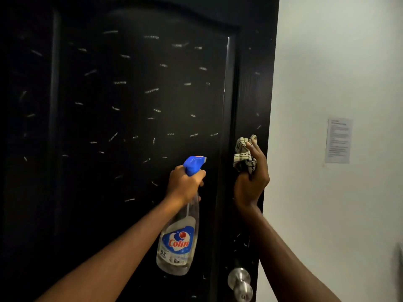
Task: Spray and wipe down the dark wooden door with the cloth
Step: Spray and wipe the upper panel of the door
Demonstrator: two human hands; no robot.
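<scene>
Door (130, 127): dark wood, dead ahead, runs from the frame's left edge to right of centre.

Nearest: two bare forearms coming up from the bottom edge. Left hand (185, 184) grips the neck of the bottle (178, 240), fingers wrapped just under the blue trigger head (193, 164). Nozzle end points right. Bottle is clear and hangs below the hand, slightly tilted, label reads "Colin".

Right hand (250, 184) clutches a bunched checked cloth (244, 155), fingers curled round it, in front of the right stile (250, 94). Can't tell whether the cloth touches the wood. Hands are side by side with a small gap; trigger head and cloth are apart.

Knob (241, 282): metal, low on the right stile, under the right forearm, near the bottom edge.

Door face: raised panel with an arched top, moulding (227, 105) down its right side, running between the two hands. Short pale streaks (151, 90) are scattered over panel and stile, too many to count, densest mid-panel and sparse below the hands.

Edges and room: the door's right edge runs top to bottom, just beside the right hand. Open panel lies above and left of both hands.

Farthest: pale wall (338, 51) right of the door, with a printed sheet (338, 140) stuck on it, text unreadable.

Counts: 2 hands, 1 bottle, 1 cloth, 1 knob, 1 panel, 1 sheet.
</scene>
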